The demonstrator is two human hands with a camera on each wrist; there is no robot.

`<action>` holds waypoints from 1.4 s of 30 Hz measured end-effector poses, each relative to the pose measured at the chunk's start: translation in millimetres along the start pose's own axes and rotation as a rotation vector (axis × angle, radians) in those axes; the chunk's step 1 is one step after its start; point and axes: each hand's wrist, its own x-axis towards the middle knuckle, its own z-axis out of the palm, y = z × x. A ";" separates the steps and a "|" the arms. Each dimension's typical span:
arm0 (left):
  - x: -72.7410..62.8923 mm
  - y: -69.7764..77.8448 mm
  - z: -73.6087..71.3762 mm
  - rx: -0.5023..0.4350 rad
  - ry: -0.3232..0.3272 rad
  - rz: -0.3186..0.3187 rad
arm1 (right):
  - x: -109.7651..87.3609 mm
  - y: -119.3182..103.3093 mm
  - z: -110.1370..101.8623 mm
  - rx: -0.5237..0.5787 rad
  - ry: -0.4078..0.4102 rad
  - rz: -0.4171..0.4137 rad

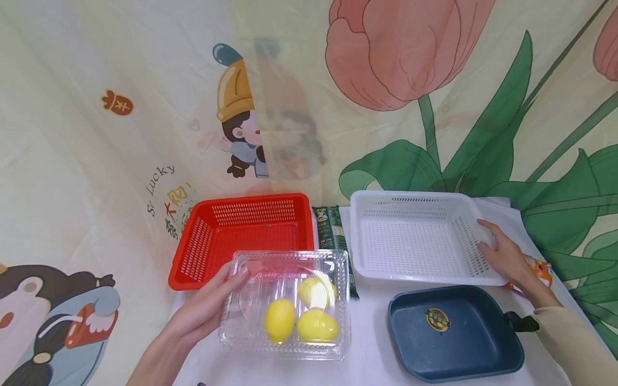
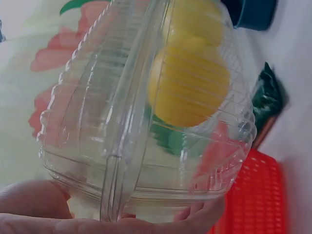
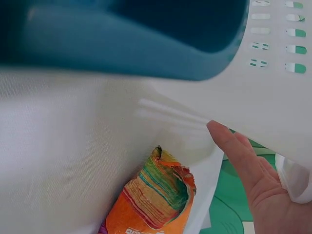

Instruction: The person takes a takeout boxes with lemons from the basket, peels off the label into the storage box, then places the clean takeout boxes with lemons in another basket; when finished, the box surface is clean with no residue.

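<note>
A clear plastic clamshell box (image 1: 246, 327) with three yellow lemons (image 1: 280, 319) inside is held by my left hand (image 1: 205, 305) at its left edge. The left wrist view shows the box from its side, the lid seam running down to my fingers and the lemons (image 2: 189, 85) behind the clear wall. Over on the right, my right hand (image 1: 504, 257) grips the right rim of a white perforated basket (image 1: 420, 279). From below, the right wrist view has the fingers (image 3: 234, 151) along the basket's outer side; part of the grip is hidden by the rim.
Behind the box stands a red perforated basket (image 1: 251, 236). A green packet (image 1: 330, 228) lies between the two baskets. In front of the white basket is a dark blue rectangular pan (image 1: 463, 343) with a black handle (image 1: 521, 321). An orange packet (image 3: 151, 195) lies beneath my right arm.
</note>
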 end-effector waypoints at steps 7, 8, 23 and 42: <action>32.0 30.2 26.2 -0.039 -0.119 0.104 | 1.7 -1.1 -0.6 0.013 0.002 -0.001; 37.4 34.3 30.2 -0.053 -0.136 0.103 | 2.2 -0.6 -0.9 0.019 0.000 -0.002; 104.5 92.2 103.6 -0.077 -0.190 0.066 | 6.7 -1.4 2.4 0.020 0.001 -0.017; 182.2 108.3 187.1 -0.038 -0.171 -0.001 | -0.1 -1.9 -0.4 0.036 -0.009 0.009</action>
